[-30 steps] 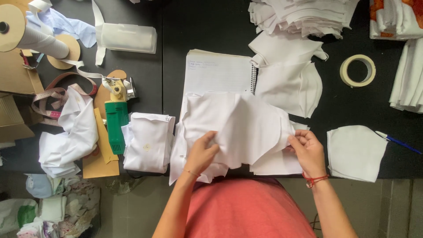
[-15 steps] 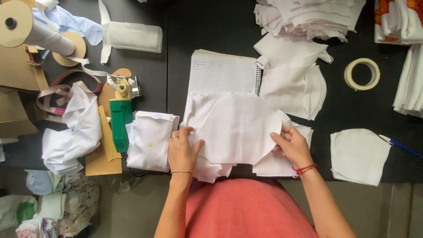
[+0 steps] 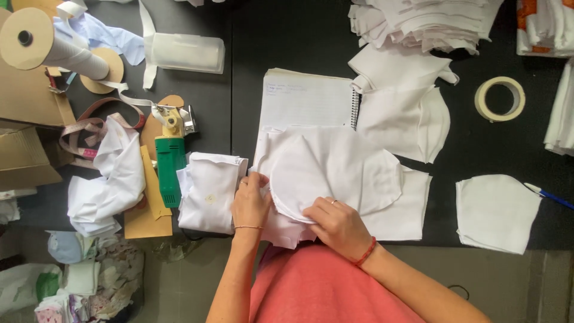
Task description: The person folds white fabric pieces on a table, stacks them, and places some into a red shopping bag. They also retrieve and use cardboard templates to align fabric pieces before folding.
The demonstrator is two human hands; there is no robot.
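A stack of white cut fabric pieces (image 3: 350,176) lies on the black table (image 3: 251,78) in front of me, its top piece rounded at the left. My left hand (image 3: 251,202) pinches the left edge of the stack, fingers curled on the cloth. My right hand (image 3: 336,226) presses on the near edge of the rounded top piece, a ring on one finger and a red band at the wrist. A spiral notebook (image 3: 308,100) lies just beyond the stack, partly under it.
A folded white cloth (image 3: 209,191) and a green-and-yellow electric cutter (image 3: 170,160) lie left of my hands. Farther off are a tape roll (image 3: 500,98), a paper roll (image 3: 45,45), a clear container (image 3: 184,52), piles of white cut pieces (image 3: 427,24), a loose white piece (image 3: 495,212) and a blue pen (image 3: 549,196).
The raised, bunched fabric has been laid flat, with a rounded piece now on top. My left hand moved left to the stack's edge; my right hand moved left to the near edge.
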